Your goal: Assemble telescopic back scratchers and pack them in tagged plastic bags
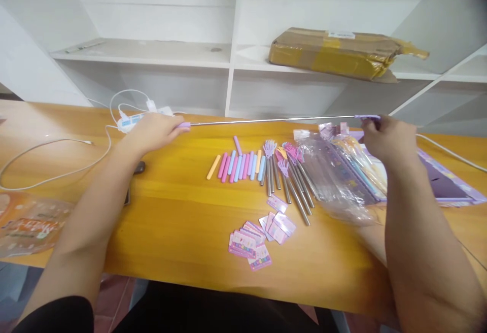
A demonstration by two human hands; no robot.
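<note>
Stretched level above the table is a telescopic back scratcher (266,120) with a thin metal rod, pulled out long. My left hand (154,131) is closed round its purple handle end. At the other end, my right hand (388,137) grips the purple head, whose tip is partly hidden by the fingers. Below the rod lie several loose handle sleeves (243,165) in pink, blue, purple and orange. Beside them are several more back scratchers (291,170) with coloured claw heads and short metal rods. Small printed cards (249,244) lie in loose piles nearer to me.
Clear plastic bags (331,175) and an open purple box (449,178) take up the table's right side. A power strip (131,121) with white cables is behind my left hand. An orange printed bag (30,226) lies left; a taped carton (335,54) rests on the shelf.
</note>
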